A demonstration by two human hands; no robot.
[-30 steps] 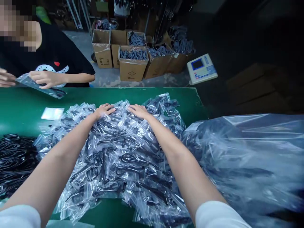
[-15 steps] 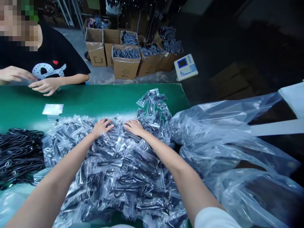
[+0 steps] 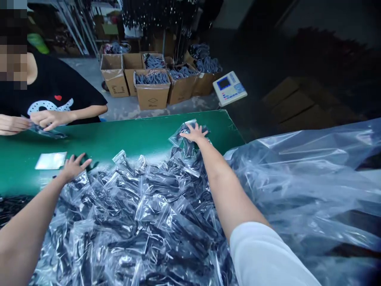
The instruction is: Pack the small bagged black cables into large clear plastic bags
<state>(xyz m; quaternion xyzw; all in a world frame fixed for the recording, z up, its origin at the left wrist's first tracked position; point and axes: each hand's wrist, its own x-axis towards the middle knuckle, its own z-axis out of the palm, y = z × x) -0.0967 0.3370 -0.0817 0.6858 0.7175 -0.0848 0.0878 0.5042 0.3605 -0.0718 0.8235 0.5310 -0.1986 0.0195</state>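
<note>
A broad heap of clear zip bags with dark cables inside (image 3: 143, 222) covers the near part of the green table (image 3: 133, 137). My left hand (image 3: 73, 167) has its fingers spread at the heap's far left edge, close to a stack of flat clear bags (image 3: 51, 161). At the far right end of the heap, my right hand (image 3: 195, 133) lies with spread fingers over a few bagged cables (image 3: 181, 137). Neither hand is closed round anything.
Across the table a co-worker's hands (image 3: 50, 119) hold a bagged item. Loose black cables (image 3: 13, 208) lie at the left. Large clear plastic sheeting (image 3: 303, 171) fills the right side. Beyond the table stand cartons of cables (image 3: 153, 93) and a scale display (image 3: 230, 88).
My hands have moved apart from the heap's middle, the left one leftward and the right one away and rightward. The co-worker's hands now hold a bag lower down. The view has shifted.
</note>
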